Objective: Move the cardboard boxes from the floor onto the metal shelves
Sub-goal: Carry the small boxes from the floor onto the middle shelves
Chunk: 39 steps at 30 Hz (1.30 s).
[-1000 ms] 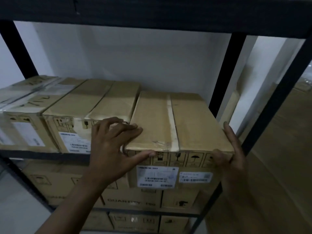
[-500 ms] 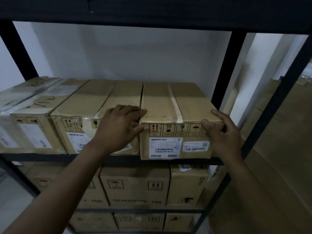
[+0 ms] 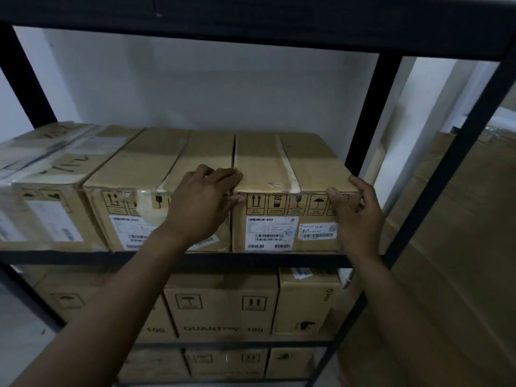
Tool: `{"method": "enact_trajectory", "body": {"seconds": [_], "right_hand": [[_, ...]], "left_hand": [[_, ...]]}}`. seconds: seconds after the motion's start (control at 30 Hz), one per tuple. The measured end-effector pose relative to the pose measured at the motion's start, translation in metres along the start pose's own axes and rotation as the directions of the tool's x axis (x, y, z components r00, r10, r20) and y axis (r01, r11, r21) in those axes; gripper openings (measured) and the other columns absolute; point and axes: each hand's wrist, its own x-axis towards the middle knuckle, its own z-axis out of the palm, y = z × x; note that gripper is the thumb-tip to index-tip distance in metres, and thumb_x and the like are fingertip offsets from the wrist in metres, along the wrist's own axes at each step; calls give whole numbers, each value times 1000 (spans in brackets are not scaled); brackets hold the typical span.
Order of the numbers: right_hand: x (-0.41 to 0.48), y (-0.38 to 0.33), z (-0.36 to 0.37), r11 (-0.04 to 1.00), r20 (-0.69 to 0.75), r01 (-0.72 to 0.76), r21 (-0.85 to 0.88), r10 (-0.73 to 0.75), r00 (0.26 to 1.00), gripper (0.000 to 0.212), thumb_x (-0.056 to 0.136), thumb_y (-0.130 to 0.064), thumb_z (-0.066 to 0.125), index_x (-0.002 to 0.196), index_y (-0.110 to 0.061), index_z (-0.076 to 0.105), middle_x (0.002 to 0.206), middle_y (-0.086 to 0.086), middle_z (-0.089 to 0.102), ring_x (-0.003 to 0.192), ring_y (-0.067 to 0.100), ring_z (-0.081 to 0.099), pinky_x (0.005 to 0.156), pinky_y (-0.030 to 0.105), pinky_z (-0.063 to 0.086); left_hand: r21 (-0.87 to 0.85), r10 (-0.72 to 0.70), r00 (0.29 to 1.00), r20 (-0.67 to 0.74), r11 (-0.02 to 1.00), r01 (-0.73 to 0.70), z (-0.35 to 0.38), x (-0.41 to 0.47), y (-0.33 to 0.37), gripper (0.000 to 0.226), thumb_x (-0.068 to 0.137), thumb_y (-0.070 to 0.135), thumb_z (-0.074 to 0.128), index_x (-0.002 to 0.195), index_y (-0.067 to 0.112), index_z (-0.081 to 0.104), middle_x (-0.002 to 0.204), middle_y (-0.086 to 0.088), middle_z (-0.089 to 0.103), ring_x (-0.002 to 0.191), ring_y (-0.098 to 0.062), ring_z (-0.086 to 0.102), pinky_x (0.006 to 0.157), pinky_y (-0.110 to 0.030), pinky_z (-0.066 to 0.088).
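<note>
Gripping the rightmost cardboard box (image 3: 279,163) at its upper front corners: left hand (image 3: 201,205) curling fingers over the top left edge, thumb pressing the front face; right hand (image 3: 357,216) wrapping the right corner likewise. Sitting flat on the metal shelf (image 3: 265,260), touching the neighbouring box (image 3: 156,157), just beside the black upright (image 3: 368,113). Showing more boxes (image 3: 223,303) standing on the tier below.

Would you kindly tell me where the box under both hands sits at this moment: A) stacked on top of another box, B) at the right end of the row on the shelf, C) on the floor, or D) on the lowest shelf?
B: the end box stands on the shelf, last in the row beside the neighbouring box, with the left hand and right hand at its front top corners.
</note>
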Motion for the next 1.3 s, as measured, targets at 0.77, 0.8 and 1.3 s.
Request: {"method": "enact_trajectory", "body": {"seconds": [0.77, 0.8, 1.3], "right_hand": [[-206, -46, -89, 958, 198, -285, 29, 274, 941, 31, 78, -45, 73, 108, -38, 71, 97, -4, 75, 94, 18, 71, 83, 39, 58], [-224, -52, -99, 956, 176, -290, 29, 281, 943, 25, 81, -39, 74, 106, -37, 72, 95, -5, 75, 91, 14, 72, 78, 32, 58], [-588, -201, -286, 831, -584, -530, -171, 347, 733, 18, 89, -25, 75, 95, -41, 71, 83, -10, 74, 78, 19, 70, 62, 22, 54]], "left_hand": [[-934, -74, 968, 241, 255, 252, -29, -163, 109, 14, 89, 28, 71, 100, 37, 75, 101, 3, 74, 99, -18, 69, 88, -38, 58], [-939, -50, 960, 276, 200, 280, -33, -176, 117, 13, 88, 33, 73, 100, 39, 75, 102, 2, 74, 100, -20, 69, 89, -39, 57], [-874, 672, 692, 262, -140, 466, -140, -355, 346, 22, 85, 20, 65, 88, 37, 79, 88, 2, 76, 82, -14, 71, 75, -24, 55]]}}
